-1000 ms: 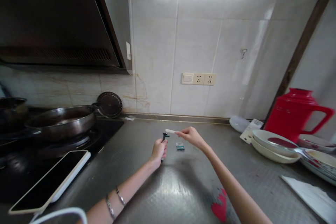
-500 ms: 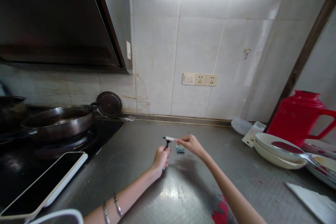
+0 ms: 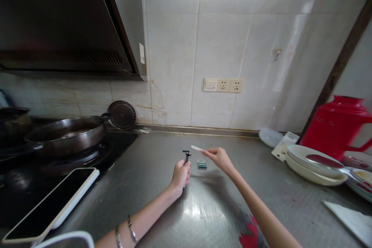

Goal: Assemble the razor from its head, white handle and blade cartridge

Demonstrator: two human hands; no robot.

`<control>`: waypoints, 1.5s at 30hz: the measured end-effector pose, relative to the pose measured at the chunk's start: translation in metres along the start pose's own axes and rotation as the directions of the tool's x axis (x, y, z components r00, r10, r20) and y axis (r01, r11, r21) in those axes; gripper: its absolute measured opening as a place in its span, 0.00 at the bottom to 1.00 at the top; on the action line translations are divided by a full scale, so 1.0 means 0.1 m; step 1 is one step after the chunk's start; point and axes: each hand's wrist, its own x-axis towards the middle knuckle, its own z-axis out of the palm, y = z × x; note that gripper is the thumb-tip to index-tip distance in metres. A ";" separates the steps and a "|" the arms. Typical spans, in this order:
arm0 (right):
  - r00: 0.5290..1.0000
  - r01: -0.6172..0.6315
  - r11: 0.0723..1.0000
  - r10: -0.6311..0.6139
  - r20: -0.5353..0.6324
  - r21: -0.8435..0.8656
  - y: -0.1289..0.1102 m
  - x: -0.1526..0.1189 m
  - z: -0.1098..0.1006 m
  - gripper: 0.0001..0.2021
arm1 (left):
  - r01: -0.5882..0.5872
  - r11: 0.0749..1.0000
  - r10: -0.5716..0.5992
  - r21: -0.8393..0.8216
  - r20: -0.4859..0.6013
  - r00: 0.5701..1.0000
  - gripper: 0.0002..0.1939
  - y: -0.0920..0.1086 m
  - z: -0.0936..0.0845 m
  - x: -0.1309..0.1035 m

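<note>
My left hand [image 3: 180,177] is wrapped around the dark handle of a razor [image 3: 187,158], held upright over the counter. At its top shows a narrow dark green blade head [image 3: 186,151]. To the right, my right hand [image 3: 218,158] pinches a slim white strip [image 3: 197,148] by one end; it looks like a blade cover. The strip's free end points left, a small gap from the razor head. Below and between the hands, a small clear pack with green razor cartridges [image 3: 202,165] lies on the counter.
The metal counter [image 3: 151,162] runs back to a tiled wall. On the left are a phone [image 3: 52,205] and a steel pan [image 3: 68,133] on the stove. Stacked dishes [image 3: 315,172], a red thermos jug [image 3: 331,131], a card [image 3: 285,146] and a white paper [image 3: 348,219] are on the right.
The white strip has come away from the razor head, moving right and slightly up in my right hand. The green blade head now shows uncovered. My left hand keeps its grip.
</note>
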 end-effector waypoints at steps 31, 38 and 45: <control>0.991 0.120 0.993 -0.120 0.060 0.009 -0.05 -0.03 0.01 0.27 | -0.019 0.999 0.019 -0.031 -0.013 1.000 0.09 0.06 0.01 -0.05; 0.988 0.152 0.988 -0.152 0.038 0.007 -0.06 -0.04 0.02 0.28 | -0.006 0.998 0.006 -0.061 -0.005 1.000 0.10 0.07 0.02 -0.08; 0.988 0.150 0.987 -0.152 -0.028 -0.058 -0.04 -0.05 -0.01 0.28 | 0.010 0.997 -0.010 -0.076 0.010 1.000 0.10 0.04 0.06 -0.12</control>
